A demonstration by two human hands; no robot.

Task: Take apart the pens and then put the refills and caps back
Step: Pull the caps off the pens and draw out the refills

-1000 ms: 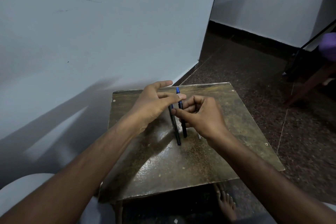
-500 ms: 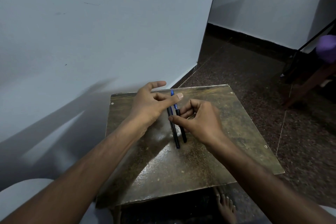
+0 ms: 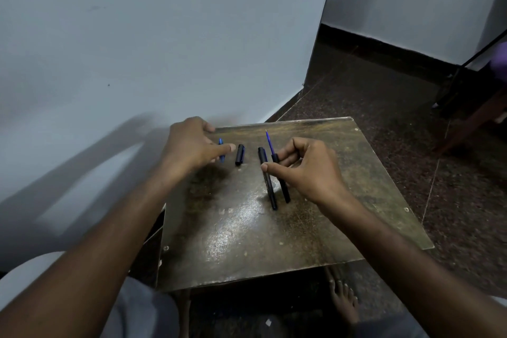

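Right hand (image 3: 307,170) grip: thumb and curled fingers holding two black pen barrels (image 3: 270,186) side by side, long axes running near-to-far, lower ends on surface (image 3: 247,241). Blue refill (image 3: 269,143) sticks out of right barrel, tip pointing away. Left hand (image 3: 189,145) grip loose, fingers extended over small blue piece (image 3: 221,153). Black cap (image 3: 240,154) lies on surface between hands, long axis near-to-far.

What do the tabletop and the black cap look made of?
Tabletop: probably laminated or varnished wood; worn brown surface with a glossy glare patch, and screws at the corners. Black cap: likely plastic; smooth, dark, faintly shiny, though small and dim here.
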